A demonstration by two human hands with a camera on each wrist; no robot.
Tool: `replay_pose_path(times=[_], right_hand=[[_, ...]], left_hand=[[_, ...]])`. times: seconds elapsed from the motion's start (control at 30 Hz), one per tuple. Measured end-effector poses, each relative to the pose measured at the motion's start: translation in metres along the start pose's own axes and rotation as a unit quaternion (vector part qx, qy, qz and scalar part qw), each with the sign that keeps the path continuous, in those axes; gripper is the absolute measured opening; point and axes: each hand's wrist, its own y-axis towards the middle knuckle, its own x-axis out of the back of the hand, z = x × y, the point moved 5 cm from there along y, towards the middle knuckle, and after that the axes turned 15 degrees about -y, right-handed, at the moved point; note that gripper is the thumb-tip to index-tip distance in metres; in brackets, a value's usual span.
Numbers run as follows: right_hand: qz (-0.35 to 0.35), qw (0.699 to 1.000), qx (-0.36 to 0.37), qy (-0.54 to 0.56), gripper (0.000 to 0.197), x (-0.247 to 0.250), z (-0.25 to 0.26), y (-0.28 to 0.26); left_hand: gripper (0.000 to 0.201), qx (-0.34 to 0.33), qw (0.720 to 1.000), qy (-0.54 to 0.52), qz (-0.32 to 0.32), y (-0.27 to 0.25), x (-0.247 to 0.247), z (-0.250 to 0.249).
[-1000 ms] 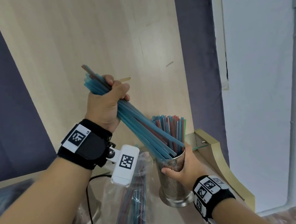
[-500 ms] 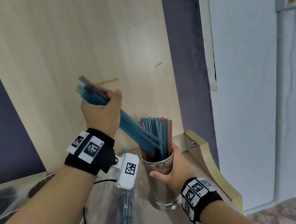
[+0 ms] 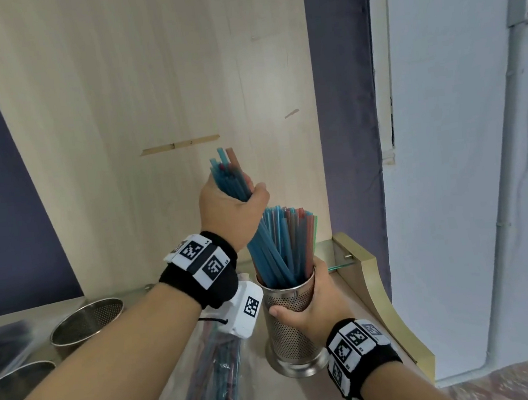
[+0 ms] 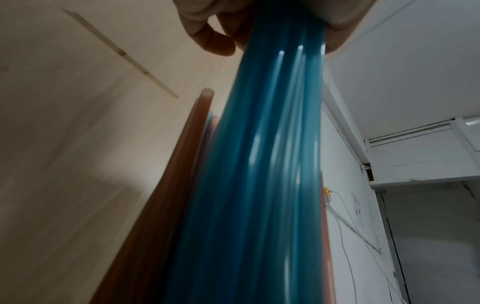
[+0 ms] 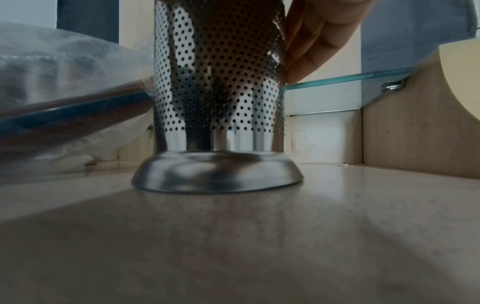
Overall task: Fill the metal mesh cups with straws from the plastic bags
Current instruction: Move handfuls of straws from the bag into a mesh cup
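Loading the cup was the step in hand. The countertop [image 3: 346,395] carried the work, with a plastic bag [image 3: 209,382] of straws lying on it just left of the right hand's hold. The mesh cup [image 3: 292,326] stood upright on its flared base, already crowded with blue and red straws. The right hand [image 3: 312,311] was wrapped around the cup's upper wall, thumb on the near side and fingers [image 5: 306,51] on the far side, steadying it. Above and left of that hold, the left hand [image 3: 228,209] was clenched around a bundle of straws [image 3: 262,248], mostly blue. The bundle slanted down from the fist, its lower ends inside the cup's rim and its upper ends protruding above the fist. Two more cups [image 3: 87,320] stood well to the left of both hands.

The next move probably called for righting the bundle, then loosening the left fingers so the straws dropped to the bottom. The right hand should hold firm, since the cup looked nearly full.
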Motion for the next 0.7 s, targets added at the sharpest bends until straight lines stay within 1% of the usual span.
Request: replay_pose_path(times=[0.07,0.2,0.27,0.3,0.37,0.4,0.47,0.53,0.57,0.63,0.67,0.7], right_hand=[[-0.004,1.0,0.0,-0.004,0.111,0.0,0.0,0.0],[-0.009,1.0,-0.001,-0.015,0.111,0.0,0.001,0.0],[-0.008,1.0,0.004,-0.018,0.108,0.001,0.002,-0.001],[-0.009,1.0,0.007,-0.017,0.107,0.002,0.002,-0.001],[-0.014,1.0,0.01,-0.014,0.106,0.003,0.003,-0.002],[-0.015,1.0,0.011,-0.015,0.106,0.003,0.004,-0.003],[-0.017,1.0,0.01,-0.018,0.107,0.003,0.003,-0.002],[-0.014,1.0,0.009,-0.016,0.108,0.002,0.003,-0.002],[-0.013,1.0,0.009,-0.014,0.108,0.002,0.003,-0.002],[-0.01,1.0,0.009,-0.01,0.109,0.003,0.003,-0.003],[-0.009,1.0,0.01,-0.01,0.109,0.004,0.004,-0.004],[-0.009,1.0,0.011,-0.009,0.108,0.004,0.005,-0.004]], left_hand=[[0.015,0.019,1.0,0.009,0.003,-0.005,-0.002,0.008],[0.02,0.06,0.997,0.023,0.046,-0.015,-0.011,0.025],[0.041,0.084,0.993,0.054,0.056,-0.014,-0.007,0.039],[0.047,0.096,0.99,0.077,0.064,-0.015,-0.005,0.047],[0.041,0.116,0.983,0.123,0.078,-0.02,-0.002,0.059],[0.042,0.12,0.98,0.142,0.072,-0.023,0.0,0.063],[0.055,0.111,0.978,0.168,0.051,-0.028,0.002,0.067],[0.061,0.085,0.978,0.181,0.057,-0.028,-0.001,0.064],[0.06,0.06,0.978,0.186,0.078,-0.028,-0.003,0.064],[0.057,0.015,0.966,0.225,0.123,-0.031,-0.008,0.067],[0.063,0.004,0.959,0.248,0.14,-0.033,-0.008,0.073],[0.076,-0.003,0.954,0.259,0.15,-0.035,-0.007,0.079]])
